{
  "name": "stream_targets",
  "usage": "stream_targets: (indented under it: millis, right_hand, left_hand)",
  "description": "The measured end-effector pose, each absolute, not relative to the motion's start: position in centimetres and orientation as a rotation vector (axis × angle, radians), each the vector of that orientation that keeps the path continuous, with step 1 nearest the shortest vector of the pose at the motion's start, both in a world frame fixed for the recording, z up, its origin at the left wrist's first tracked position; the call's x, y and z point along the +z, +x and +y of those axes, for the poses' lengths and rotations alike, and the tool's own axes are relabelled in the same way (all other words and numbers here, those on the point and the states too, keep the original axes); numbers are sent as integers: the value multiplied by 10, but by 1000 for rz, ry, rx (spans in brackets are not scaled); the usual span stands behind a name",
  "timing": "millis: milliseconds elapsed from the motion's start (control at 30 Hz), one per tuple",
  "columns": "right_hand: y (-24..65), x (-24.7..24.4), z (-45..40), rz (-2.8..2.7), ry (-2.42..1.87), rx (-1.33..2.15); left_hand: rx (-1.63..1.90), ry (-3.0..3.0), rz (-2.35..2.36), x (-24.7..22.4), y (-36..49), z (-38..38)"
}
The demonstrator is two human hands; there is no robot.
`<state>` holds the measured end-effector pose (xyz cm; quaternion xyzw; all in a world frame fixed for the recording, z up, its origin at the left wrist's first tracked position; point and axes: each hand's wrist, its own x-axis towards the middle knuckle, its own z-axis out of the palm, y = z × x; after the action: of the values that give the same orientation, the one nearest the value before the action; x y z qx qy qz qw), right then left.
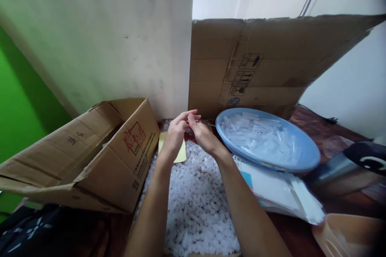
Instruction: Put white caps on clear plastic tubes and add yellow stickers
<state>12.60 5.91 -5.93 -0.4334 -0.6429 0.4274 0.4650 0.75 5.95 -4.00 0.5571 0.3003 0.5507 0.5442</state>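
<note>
My left hand [177, 125] and my right hand [202, 133] meet in front of me, above the far end of a bed of small white plastic pieces [199, 204]. The fingers of both are curled toward each other and closed. Something small and see-through seems to show between them, but the fingers cover most of it. Below my left wrist lies a yellow sheet of paper [181, 155] on the white pieces. To the right of my right hand stands a blue basin [309, 150] filled with clear plastic tube-like pieces [259, 134].
An open cardboard box [120, 164] stands on the left. Behind are a white panel [99, 44] and a cardboard sheet [271, 56]. Under the basin's front edge is a stack of white packets [274, 192], near a dark-topped metallic container [340, 168] and an orange plastic container [340, 225].
</note>
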Motion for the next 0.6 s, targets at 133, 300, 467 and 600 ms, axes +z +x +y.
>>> stream_targets:
  millis: [133, 300, 467, 600]
  right_hand:
    - [121, -60, 60, -1527, -1011, 1121]
    - [123, -50, 53, -1501, -968, 1137]
    - [121, -47, 49, -1548, -882, 1164]
    - [117, -50, 55, -1511, -879, 1100]
  left_hand:
    - [1298, 1320, 662, -39, 7, 58]
    - [1267, 1360, 611, -38, 10, 52]
    - [1377, 1389, 553, -42, 18, 50]
    - [1523, 1305, 573, -44, 22, 54]
